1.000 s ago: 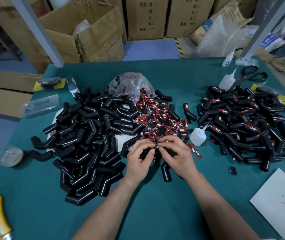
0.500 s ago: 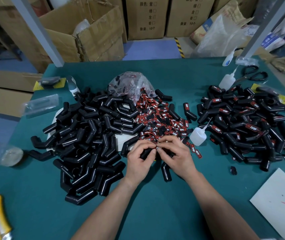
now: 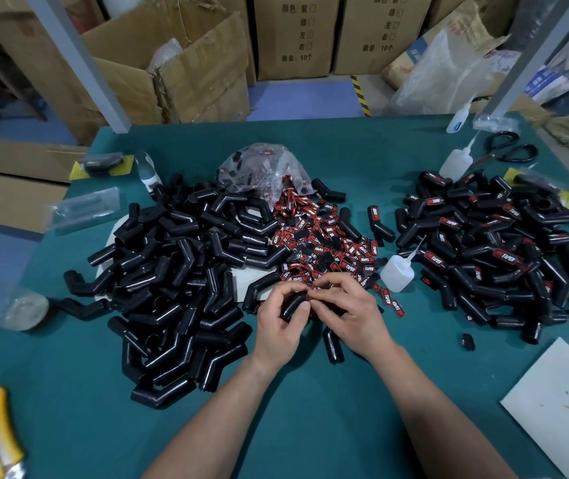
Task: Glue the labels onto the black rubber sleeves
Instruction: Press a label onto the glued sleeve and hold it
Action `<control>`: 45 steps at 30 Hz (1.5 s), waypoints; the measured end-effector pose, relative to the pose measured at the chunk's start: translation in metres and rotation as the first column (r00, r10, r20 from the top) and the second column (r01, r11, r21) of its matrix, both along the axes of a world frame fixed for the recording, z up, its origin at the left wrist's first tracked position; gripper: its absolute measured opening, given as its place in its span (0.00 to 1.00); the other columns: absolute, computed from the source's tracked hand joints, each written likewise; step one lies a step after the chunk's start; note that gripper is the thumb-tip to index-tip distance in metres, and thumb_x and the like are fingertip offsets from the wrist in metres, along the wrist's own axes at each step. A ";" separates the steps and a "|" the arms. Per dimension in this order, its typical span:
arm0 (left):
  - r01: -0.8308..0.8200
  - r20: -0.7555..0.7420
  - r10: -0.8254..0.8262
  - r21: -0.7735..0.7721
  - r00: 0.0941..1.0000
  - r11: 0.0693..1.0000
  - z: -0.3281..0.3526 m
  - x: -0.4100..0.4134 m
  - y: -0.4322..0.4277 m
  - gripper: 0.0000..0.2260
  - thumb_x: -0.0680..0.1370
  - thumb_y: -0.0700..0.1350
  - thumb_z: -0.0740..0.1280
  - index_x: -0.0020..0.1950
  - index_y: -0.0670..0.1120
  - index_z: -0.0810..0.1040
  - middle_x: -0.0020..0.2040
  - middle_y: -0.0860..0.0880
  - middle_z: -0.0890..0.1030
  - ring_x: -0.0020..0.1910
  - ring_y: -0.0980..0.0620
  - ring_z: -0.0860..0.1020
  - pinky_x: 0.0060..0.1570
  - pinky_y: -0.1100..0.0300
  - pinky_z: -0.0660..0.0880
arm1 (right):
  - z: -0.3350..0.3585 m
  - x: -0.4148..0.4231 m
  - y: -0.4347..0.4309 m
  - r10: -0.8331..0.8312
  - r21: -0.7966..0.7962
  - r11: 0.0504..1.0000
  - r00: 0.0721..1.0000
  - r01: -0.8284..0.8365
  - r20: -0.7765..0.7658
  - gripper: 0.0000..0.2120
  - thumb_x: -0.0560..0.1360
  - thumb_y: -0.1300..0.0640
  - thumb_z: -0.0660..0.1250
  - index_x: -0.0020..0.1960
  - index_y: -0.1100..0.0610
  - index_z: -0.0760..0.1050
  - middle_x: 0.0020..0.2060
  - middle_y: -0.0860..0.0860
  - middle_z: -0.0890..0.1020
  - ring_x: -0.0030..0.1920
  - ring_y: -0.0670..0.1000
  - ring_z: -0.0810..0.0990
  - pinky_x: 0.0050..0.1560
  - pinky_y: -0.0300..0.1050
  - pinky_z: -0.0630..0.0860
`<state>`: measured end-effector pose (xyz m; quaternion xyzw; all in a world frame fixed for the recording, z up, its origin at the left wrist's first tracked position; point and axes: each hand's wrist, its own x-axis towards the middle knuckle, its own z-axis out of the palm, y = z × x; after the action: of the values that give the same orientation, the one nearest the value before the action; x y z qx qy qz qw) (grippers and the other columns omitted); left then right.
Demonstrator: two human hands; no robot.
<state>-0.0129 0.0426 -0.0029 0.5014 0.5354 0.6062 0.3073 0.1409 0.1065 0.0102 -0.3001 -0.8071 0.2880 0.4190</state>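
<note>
Fingers of the left hand curl round a black bent rubber sleeve, thumb laid along it. The right hand pinches a small red-and-black printed label at the sleeve's upper end, and the two sets of fingertips meet there, pressed close. Against the earlier pictures from the head camera almost nothing has shifted: both hands sit at the same spot on the teal-covered table, at the near edge of the heap of loose red-and-black labels, and only the fingertips have drawn slightly tighter together. I read that as the label being seated and pressed down on this sleeve, not a new piece being fetched. If so, this sleeve is nearly done and would belong next with the pile of labelled black sleeves on the right; the larger pile of bare black sleeves on the left shows plenty remains. A small translucent plastic glue bottle stands untouched just right of the hands. The contact between label and sleeve is hidden under the fingertips, so whether it sits square, or carries glue, cannot be told. A black tube end below the right hand may be this sleeve's other leg or a separate one.
</note>
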 end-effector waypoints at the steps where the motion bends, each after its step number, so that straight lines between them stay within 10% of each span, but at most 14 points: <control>1: -0.004 -0.022 0.004 -0.004 1.000 1.000 0.000 0.000 0.001 0.10 0.79 0.42 0.66 0.58 0.53 0.78 0.56 0.60 0.82 0.57 0.53 0.81 0.60 0.63 0.75 | 0.000 0.000 0.000 -0.005 -0.002 1.000 1.000 0.005 0.002 0.09 0.76 0.64 0.73 0.55 0.64 0.84 0.55 0.54 0.80 0.51 0.47 0.82 0.51 0.43 0.80; 27: -0.081 -0.142 0.076 -0.031 0.987 0.996 -0.003 -0.001 0.007 0.06 0.77 0.44 0.72 0.52 0.47 0.86 0.52 0.53 0.82 0.55 0.56 0.81 0.59 0.68 0.73 | -0.003 0.002 0.000 -0.076 0.022 0.997 0.997 0.077 -0.027 0.08 0.77 0.64 0.70 0.54 0.65 0.82 0.53 0.55 0.81 0.55 0.50 0.81 0.57 0.42 0.77; 45: -0.085 -0.032 0.085 -0.011 0.996 0.996 -0.001 -0.003 0.006 0.06 0.76 0.46 0.72 0.52 0.54 0.84 0.52 0.55 0.83 0.56 0.50 0.82 0.61 0.54 0.77 | 0.001 -0.001 -0.002 -0.104 -0.077 0.992 0.991 0.097 -0.084 0.07 0.75 0.67 0.71 0.53 0.65 0.83 0.53 0.56 0.81 0.54 0.53 0.82 0.55 0.45 0.79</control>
<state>-0.0160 0.0484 -0.0035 0.4856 0.5646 0.6076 0.2761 0.1399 0.1045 0.0108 -0.3425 -0.7607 0.3087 0.4569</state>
